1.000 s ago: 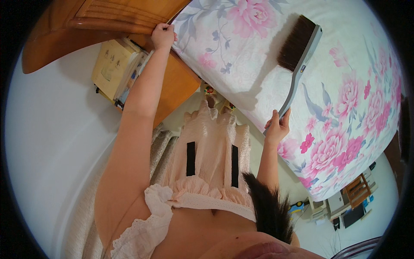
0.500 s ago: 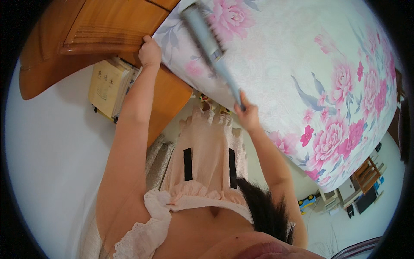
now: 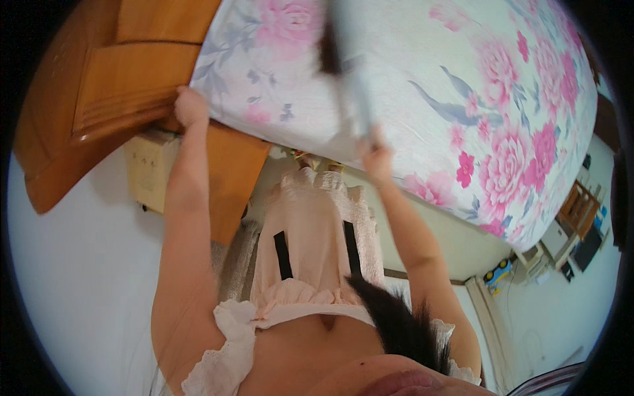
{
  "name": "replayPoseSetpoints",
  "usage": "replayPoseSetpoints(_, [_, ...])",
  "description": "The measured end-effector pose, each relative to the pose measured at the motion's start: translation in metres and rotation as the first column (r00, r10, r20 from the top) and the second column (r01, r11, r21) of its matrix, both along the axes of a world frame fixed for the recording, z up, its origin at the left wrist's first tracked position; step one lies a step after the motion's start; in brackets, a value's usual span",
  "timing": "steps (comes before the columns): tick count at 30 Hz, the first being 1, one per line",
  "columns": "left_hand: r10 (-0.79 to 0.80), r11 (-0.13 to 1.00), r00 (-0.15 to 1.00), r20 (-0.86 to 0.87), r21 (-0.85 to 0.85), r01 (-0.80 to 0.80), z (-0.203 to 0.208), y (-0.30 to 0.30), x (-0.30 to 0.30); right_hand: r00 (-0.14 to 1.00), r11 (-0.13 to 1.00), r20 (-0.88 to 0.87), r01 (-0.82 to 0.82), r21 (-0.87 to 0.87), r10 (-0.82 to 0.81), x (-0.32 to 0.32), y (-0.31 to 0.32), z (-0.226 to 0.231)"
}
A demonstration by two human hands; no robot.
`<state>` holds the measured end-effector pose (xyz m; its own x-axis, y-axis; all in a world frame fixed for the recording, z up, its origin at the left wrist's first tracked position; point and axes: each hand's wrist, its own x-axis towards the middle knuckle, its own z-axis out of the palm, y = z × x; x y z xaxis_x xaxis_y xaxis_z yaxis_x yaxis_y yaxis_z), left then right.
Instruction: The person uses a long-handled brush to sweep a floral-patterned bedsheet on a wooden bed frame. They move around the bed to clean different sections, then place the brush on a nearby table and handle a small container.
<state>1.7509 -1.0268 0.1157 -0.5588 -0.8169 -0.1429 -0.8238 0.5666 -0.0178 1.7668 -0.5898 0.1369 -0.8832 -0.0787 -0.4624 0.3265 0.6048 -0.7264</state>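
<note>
In my right hand (image 3: pixel 376 162) I hold a grey-blue bed brush (image 3: pixel 360 89) by its handle, fingers closed round it. Motion smears the brush, whose dark bristles face left over the pink-flowered bedsheet (image 3: pixel 389 59). My left arm reaches forward to the near corner of the bed. There my left hand (image 3: pixel 191 107) is closed at the lower edge of the wooden headboard (image 3: pixel 135 82), close to the sheet's edge; what its fingers grip is hidden.
Below my left hand stands a wooden bedside cabinet (image 3: pixel 231 175), with books (image 3: pixel 153 175) beside my forearm. The bed's pale side (image 3: pixel 436 234) runs off to the right. Beyond its far end are a blue and yellow toy vehicle (image 3: pixel 496 272) and a wooden chair (image 3: pixel 578 204).
The brush has swung from pointing up-left to nearly straight ahead, farther right over the sheet. The view has shifted; my left hand stays at the headboard corner.
</note>
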Motion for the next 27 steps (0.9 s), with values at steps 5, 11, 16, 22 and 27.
replayPoseSetpoints(5, [0.036, 0.989, 0.896, -0.442, 0.142, 0.03, 0.038, 0.05, -0.025, 0.843, 0.891, 0.294, -0.404, -0.206, 0.45, 0.08, 0.026, 0.08])
replayPoseSetpoints(11, [-0.582, 0.712, 0.557, -0.592, -0.04, 0.702, -0.005, 0.149, -0.066, 0.912, 0.97, -0.401, 0.171, 0.173, -0.089, 0.042, 0.142, 0.06])
replayPoseSetpoints(16, [-0.856, 0.498, 0.505, -0.109, 0.086, 0.863, -0.02, 0.195, -0.047, 0.747, 0.748, -0.353, 0.642, 0.167, -0.563, -0.076, 0.204, 0.033])
replayPoseSetpoints(22, [-0.772, 0.636, 0.627, 0.109, 0.088, 0.767, -0.017, 0.166, -0.011, 0.897, 0.928, -0.407, 0.286, 0.24, -0.171, -0.018, 0.151, -0.032])
replayPoseSetpoints(27, [-0.642, 0.765, 0.746, 0.176, 0.194, 0.613, -0.002, 0.148, 0.025, 0.987, 0.996, 0.148, -0.078, 0.044, 0.071, 0.143, 0.101, 0.027])
